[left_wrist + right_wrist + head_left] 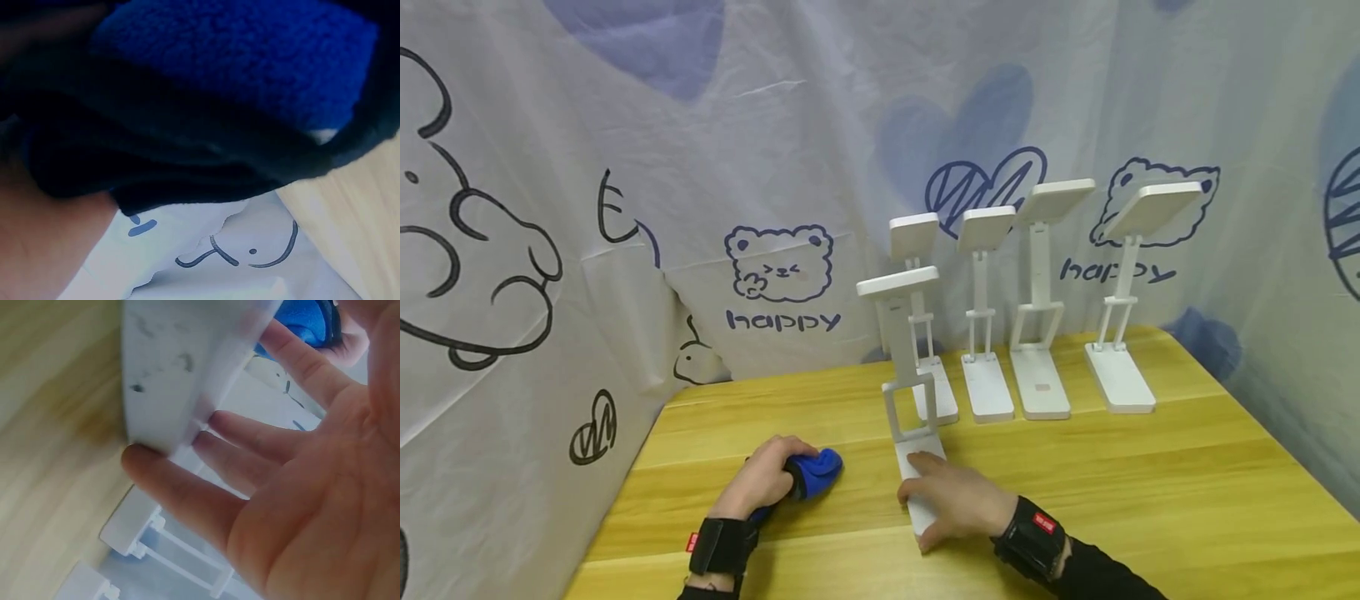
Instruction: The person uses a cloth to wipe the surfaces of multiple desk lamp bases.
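My left hand (767,475) grips a bunched blue cloth (820,473) with black edging above the left of the table; its fleecy face (244,62) fills the top of the left wrist view. To its right stands a white folding desk lamp (904,358) with its head bent over. My right hand (958,498) lies over the lamp's base and holds it by the edges, fingers spread. Dark smudges show on the base (162,375) in the right wrist view, where the fingertips touch its rim.
Several similar white lamps stand in a row at the back, among them one at the far right (1120,379) and one in the middle (987,387). The wooden table (760,408) meets a printed white curtain (820,167) behind and at both sides.
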Demonstrator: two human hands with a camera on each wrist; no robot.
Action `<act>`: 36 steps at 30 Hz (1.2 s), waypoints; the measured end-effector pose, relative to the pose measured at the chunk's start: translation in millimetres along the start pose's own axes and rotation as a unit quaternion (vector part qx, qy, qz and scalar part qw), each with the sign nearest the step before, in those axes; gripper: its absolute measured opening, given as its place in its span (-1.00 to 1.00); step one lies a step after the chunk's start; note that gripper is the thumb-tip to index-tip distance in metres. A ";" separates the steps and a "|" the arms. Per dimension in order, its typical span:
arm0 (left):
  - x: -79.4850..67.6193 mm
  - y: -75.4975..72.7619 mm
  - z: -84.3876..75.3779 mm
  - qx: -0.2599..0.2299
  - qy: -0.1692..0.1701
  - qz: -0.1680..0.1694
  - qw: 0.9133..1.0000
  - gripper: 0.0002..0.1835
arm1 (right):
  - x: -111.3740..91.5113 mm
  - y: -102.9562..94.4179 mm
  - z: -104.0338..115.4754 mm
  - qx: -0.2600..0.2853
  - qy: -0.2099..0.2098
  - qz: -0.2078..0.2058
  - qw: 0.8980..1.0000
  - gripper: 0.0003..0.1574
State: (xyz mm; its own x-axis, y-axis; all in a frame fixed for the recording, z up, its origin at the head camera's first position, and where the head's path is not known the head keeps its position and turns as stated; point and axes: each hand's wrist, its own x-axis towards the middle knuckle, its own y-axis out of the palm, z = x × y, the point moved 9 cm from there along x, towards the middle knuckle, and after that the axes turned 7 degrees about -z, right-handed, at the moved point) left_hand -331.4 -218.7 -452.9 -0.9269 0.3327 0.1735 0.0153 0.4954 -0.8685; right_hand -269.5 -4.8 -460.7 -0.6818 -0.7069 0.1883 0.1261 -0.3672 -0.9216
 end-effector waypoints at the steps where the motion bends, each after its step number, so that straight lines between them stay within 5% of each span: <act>1: -0.3 0.1 0.6 0.000 -0.003 0.000 1.000 -0.43 | 0.9 1.0 1.4 0.001 -0.006 0.000 1.000 -0.39; 8: -1.1 0.1 3.8 -0.006 -0.027 0.003 1.000 -0.42 | 7.5 4.0 6.4 0.010 -0.028 0.002 1.000 -0.41; 19: -2.0 0.7 2.3 0.001 -0.015 0.003 1.000 -0.43 | 33.7 9.5 3.9 0.008 -0.047 0.016 0.999 -0.43; 36: 0.5 2.2 -2.7 0.019 0.011 -0.001 1.000 -0.45 | 70.7 11.6 -11.1 -0.045 -0.012 -0.026 0.999 -0.46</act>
State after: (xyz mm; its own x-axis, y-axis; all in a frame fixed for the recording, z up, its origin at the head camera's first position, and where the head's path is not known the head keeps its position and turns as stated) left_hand -330.8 -215.3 -453.5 -0.9186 0.3490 0.1852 -0.0015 0.4656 -0.8850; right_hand -324.3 -52.3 -461.8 -0.6683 -0.7028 0.2437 0.0247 -0.3484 -0.9370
